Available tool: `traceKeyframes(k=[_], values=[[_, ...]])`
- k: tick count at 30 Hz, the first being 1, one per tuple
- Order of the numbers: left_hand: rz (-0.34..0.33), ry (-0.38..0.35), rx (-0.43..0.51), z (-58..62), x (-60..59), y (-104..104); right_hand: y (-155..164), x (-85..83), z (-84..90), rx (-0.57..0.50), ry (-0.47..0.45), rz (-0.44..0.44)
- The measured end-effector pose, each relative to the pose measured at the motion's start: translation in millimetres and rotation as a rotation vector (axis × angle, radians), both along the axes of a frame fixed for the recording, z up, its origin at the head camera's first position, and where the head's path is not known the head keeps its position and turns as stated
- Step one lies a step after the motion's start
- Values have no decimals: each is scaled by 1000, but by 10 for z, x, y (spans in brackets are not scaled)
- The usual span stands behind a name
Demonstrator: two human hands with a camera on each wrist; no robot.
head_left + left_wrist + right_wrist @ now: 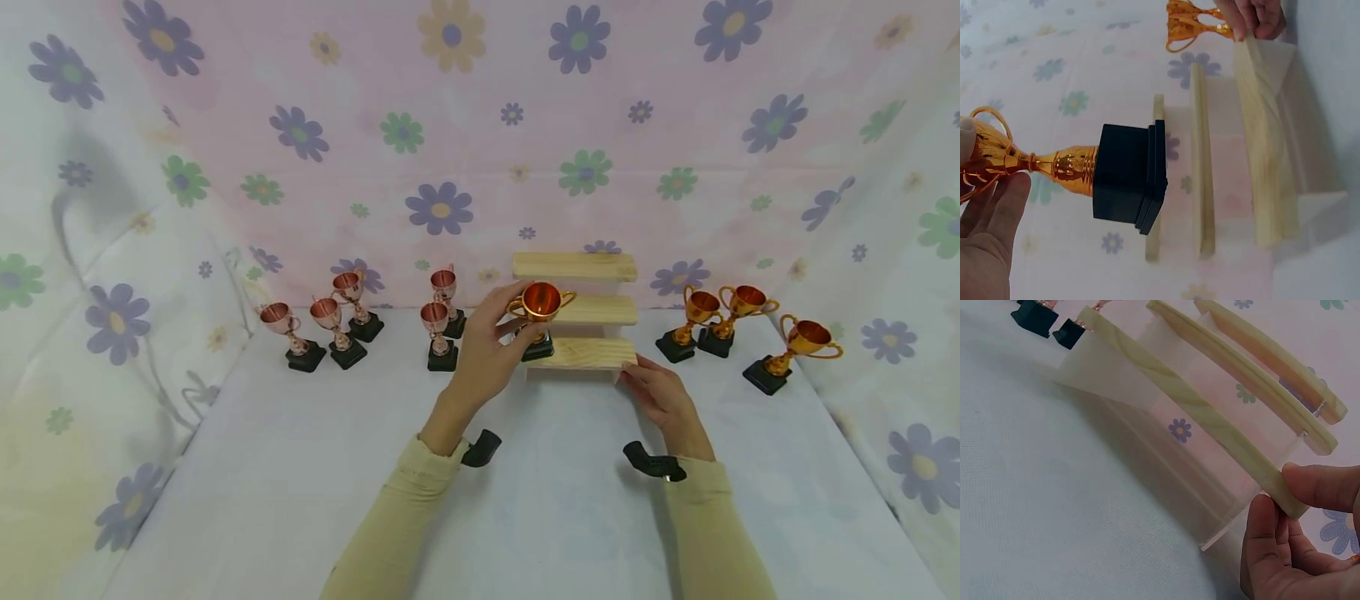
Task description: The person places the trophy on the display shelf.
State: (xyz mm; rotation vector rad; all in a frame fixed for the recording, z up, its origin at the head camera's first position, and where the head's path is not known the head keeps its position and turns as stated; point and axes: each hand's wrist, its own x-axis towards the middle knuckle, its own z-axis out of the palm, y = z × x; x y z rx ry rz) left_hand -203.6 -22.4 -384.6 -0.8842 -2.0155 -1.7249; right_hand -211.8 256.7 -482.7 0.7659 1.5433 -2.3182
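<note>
My left hand [486, 350] grips a gold trophy cup [542, 302] by its bowl, in front of a three-tier wooden shelf [577, 353]. In the left wrist view the trophy's black base [1127, 175] hangs apart from the boards, with fingers round the gold bowl. My right hand [663, 400] pinches the right end of the lowest board; the right wrist view shows its thumb [1319, 485] on top and fingers below. Clear side panels [1219, 531] hold the boards up.
Rose-gold trophies stand left of the shelf: a pair [442, 357] close by and several [306, 355] farther left. Three gold trophies [768, 375] stand to the right. A flowered cloth [480, 150] hangs behind the white tabletop [555, 508].
</note>
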Motion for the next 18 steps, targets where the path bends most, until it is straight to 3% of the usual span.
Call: traceKeyframes(k=[4,9,18], values=[[-73,-14,4,114,-178,225,8,-3,17,-5,0,3],[-113,-69,43,251,-401,451,10,6,6,5,-4,18],[-80,-90,74,421,-869,673,8,-4,-32,14,16,24]])
